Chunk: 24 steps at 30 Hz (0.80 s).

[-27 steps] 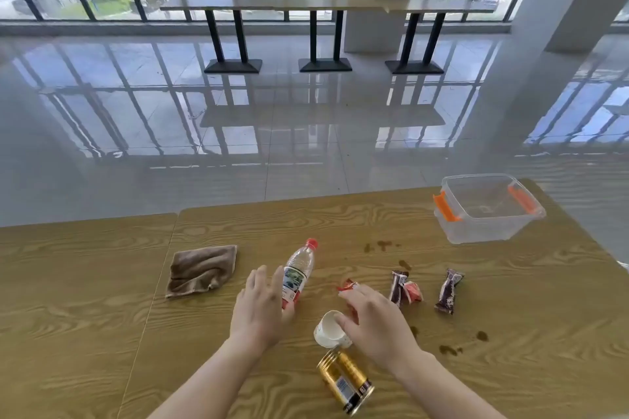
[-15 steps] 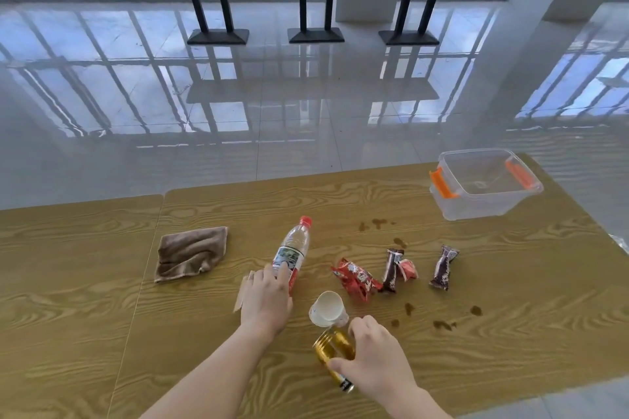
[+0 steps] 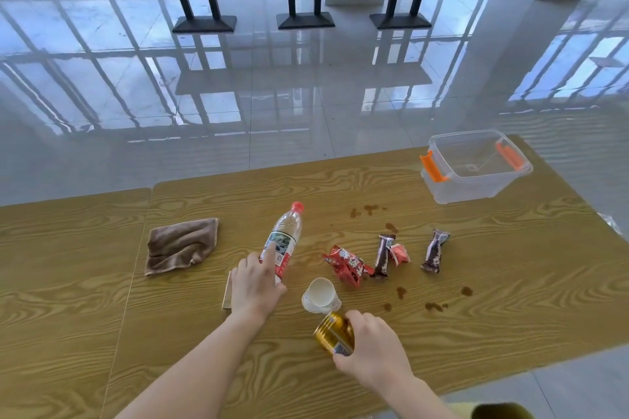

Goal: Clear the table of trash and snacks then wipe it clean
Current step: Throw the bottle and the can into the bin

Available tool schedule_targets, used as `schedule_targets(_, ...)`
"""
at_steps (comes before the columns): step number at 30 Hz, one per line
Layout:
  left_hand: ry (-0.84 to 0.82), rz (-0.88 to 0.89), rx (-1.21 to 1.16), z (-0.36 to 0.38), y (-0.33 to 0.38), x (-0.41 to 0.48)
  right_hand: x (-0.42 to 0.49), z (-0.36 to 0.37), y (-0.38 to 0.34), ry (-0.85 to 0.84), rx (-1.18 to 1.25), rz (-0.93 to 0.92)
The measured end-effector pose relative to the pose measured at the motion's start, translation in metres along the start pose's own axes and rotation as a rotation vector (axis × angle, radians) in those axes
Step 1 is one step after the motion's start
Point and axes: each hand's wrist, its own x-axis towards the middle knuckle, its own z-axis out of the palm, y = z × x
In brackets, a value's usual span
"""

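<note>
A clear water bottle [image 3: 285, 235] with a red cap lies on the wooden table [image 3: 510, 299]. My left hand [image 3: 255, 286] rests on its lower end, fingers spread over the label. My right hand [image 3: 374, 347] is closed around a gold can [image 3: 332, 333] lying on its side. A white paper cup [image 3: 320, 294] lies tipped over between my hands. A red snack wrapper [image 3: 347, 265], a dark bar [image 3: 383, 255] beside a small orange packet [image 3: 399, 253], and another dark bar [image 3: 434, 250] lie to the right. A brown cloth [image 3: 180, 245] sits at the left.
An open clear plastic bin [image 3: 473, 177] with orange latches stands at the table's far right corner. Brown spill stains [image 3: 369, 209] dot the wood near the snacks. A thin flat card [image 3: 227, 291] lies under my left hand. The table's near edge is close to my right forearm.
My right hand moved from the cup and wrapper back to the gold can and closed on it. My left hand stayed by the bottle. The view tilted downward.
</note>
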Motion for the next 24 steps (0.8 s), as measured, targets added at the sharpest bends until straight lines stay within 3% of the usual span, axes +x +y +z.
schedule_targets(8,0.096,-0.013,-0.251,-0.014,-0.007,-0.015,-0.014,-0.018,0.001,0.169,0.011,-0.003)
schedule_targets(24,0.046,0.383,-0.45,-0.042,0.028,-0.059,-0.096,-0.017,-0.013,0.424,0.073,0.343)
